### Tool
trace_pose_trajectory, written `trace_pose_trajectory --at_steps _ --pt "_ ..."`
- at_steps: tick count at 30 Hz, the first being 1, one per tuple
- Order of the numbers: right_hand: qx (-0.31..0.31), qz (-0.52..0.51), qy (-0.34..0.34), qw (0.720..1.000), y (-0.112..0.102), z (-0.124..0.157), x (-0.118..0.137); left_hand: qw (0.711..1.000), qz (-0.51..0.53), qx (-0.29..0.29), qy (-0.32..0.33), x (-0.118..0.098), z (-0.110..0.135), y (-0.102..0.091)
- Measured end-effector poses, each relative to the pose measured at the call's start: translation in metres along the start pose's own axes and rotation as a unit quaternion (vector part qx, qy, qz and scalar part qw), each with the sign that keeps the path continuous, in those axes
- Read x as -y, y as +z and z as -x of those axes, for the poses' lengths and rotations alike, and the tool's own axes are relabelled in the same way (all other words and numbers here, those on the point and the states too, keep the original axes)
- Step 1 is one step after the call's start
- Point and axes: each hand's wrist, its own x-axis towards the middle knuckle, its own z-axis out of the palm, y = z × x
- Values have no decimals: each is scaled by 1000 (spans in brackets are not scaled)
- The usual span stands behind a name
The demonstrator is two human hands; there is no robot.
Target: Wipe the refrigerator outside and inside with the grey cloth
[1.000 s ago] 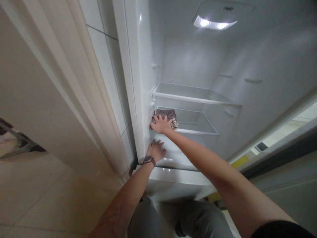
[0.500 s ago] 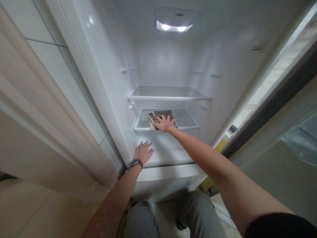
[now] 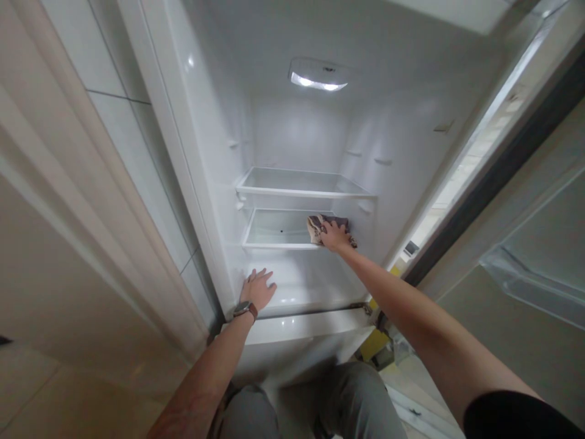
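Observation:
Inside a fridge, my right hand (image 3: 336, 236) presses a folded brown and beige cloth (image 3: 315, 229) onto the lower glass shelf (image 3: 267, 235), near its right end. The fingers are spread over the cloth and hold it against the glass. My left hand (image 3: 259, 291) rests with fingers apart on the white fridge floor (image 3: 301, 283), at the left side wall. Nothing is in it. A watch (image 3: 244, 310) is on that wrist.
Above the cloth is the upper glass shelf (image 3: 292, 181), and a lit lamp (image 3: 319, 76) is in the fridge ceiling. The open fridge door (image 3: 516, 353) with a clear door bin (image 3: 530, 283) stands at the right. White wall tiles (image 3: 123, 140) are at the left.
My right hand has slid the cloth to the right along the lower shelf, baring its left part. My left hand stays on the fridge floor. The view has shifted slightly.

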Motion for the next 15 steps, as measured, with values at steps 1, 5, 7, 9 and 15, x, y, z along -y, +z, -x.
trace_pose_trajectory --at_steps 1,5,7,9,15 --pt "0 3 -2 1000 1 4 7 1000 2 2 -1 0 0 0" --pt "-4 3 -51 999 5 20 44 1000 6 4 -1 0 0 0" --pt "-3 -13 -92 996 8 26 68 1000 9 2 2 0 0 0" --pt "0 -33 -132 991 11 31 93 1000 10 -1 7 0 0 -1" --pt "-43 -65 -228 971 23 61 135 1000 -4 4 23 -2 1 -6"
